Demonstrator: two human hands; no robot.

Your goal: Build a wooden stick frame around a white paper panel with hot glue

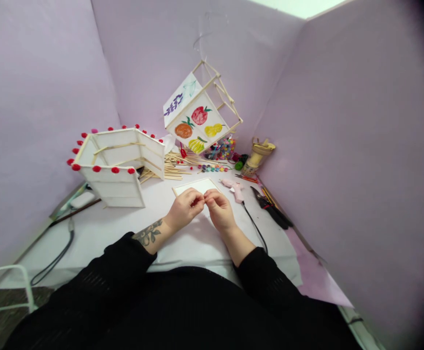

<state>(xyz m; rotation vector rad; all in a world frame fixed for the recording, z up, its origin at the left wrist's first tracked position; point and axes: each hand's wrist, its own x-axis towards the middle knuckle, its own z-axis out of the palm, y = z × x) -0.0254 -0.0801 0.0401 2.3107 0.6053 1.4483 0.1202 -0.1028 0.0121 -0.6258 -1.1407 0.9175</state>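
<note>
My left hand [185,208] and my right hand [220,210] meet fingertip to fingertip above the table. Both are closed in a pinch, and whatever lies between the fingers is too small or hidden to make out. Just behind them is a white panel with a thin wooden frame [199,184], its near part covered by my hands. To the right of my right hand lies a pink glue gun [237,190], its black cord running toward the table's front edge.
A white folded frame with red pompoms [115,187] stands at left. Behind my hands, a stick frame with painted fruit panels [200,116] hangs tilted over wooden sticks [175,167] and beads [212,168]. Black-handled snips [272,209] lie at right. Lilac walls [343,146] enclose the table.
</note>
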